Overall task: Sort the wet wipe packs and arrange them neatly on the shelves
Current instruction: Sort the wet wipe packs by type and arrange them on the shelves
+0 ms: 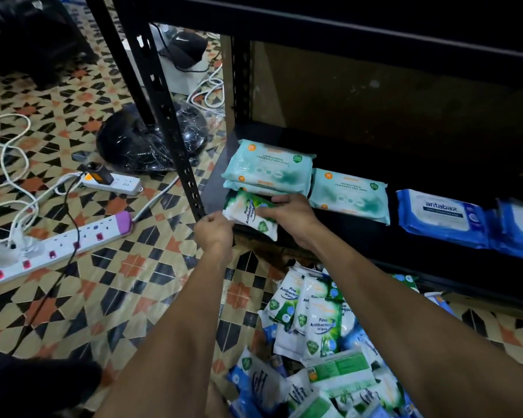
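Black shelf post [175, 140] stands beside held pine pack [251, 214], teal stack [269, 167] behind.

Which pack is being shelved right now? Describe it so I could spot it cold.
Start at the black shelf, at its left end by the upright post. In front of the stacked teal packs, both hands hold the pine pack: left hand at its near end, right hand across it. It alone on the shelf is white and green, smaller than its teal and blue neighbours.
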